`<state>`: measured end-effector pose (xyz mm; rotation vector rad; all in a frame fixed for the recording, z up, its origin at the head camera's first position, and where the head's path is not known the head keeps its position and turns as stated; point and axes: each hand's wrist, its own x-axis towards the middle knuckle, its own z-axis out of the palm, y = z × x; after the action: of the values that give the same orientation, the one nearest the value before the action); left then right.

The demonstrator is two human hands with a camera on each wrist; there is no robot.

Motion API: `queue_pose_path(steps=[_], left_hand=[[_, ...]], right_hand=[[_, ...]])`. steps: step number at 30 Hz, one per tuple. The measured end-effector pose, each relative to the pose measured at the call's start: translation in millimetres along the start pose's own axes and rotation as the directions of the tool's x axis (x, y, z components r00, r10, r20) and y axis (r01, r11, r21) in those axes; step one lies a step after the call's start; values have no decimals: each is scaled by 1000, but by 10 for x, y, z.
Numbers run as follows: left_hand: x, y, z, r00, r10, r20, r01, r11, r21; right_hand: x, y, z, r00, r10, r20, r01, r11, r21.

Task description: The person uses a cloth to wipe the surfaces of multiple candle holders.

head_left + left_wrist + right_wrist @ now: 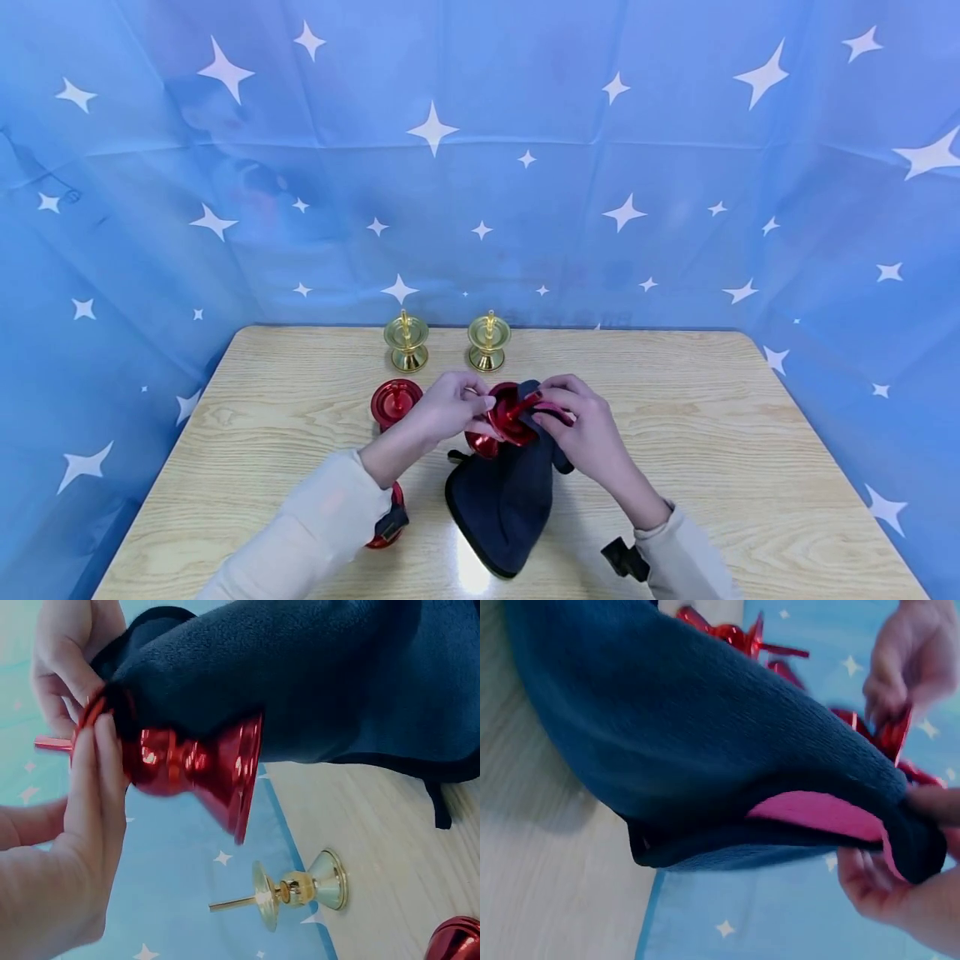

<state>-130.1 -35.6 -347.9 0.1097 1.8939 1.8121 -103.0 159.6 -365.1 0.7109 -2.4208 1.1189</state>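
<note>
My left hand [450,408] grips a shiny red metal candle holder [161,761] by its dish, fingers along the rim. The holder is raised above the table, its spike tilted toward the right hand in the head view. My right hand [588,425] pinches a dark blue cloth [506,492] with black edging at the dish's right side. The cloth's pink underside [817,814] shows in the right wrist view. Most of the cloth hangs below the hands, toward the near side of the table.
Two gold candle holders [408,342] stand side by side at the table's back edge. Another red candle holder [393,400] is left of the left hand, partly behind the arm. Further red metal [386,537] shows beside the left sleeve. A blue star-patterned curtain [480,183] hangs behind.
</note>
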Motion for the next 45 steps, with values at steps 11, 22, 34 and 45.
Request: queue_pose_path(steps=[11,22,34,45], left_hand=[[-1,-7,12,999,-19,42,20,999,-26],[23,-13,-34,988,14,-151,-33,992,-125],[36,-10,-64,999,-19,-40,16,996,-83],[17,-5,-38,1000,4,-23,-5,998,-66]], right_hand=[[30,109,-30,998,-6,70,1,997,73],[-93,-238,92,992,124,-26,-117,977,180],[-157,-96,150,993,94,-66,-82,984,158],[-106,-26,100,998,1,-60,3,997,77]])
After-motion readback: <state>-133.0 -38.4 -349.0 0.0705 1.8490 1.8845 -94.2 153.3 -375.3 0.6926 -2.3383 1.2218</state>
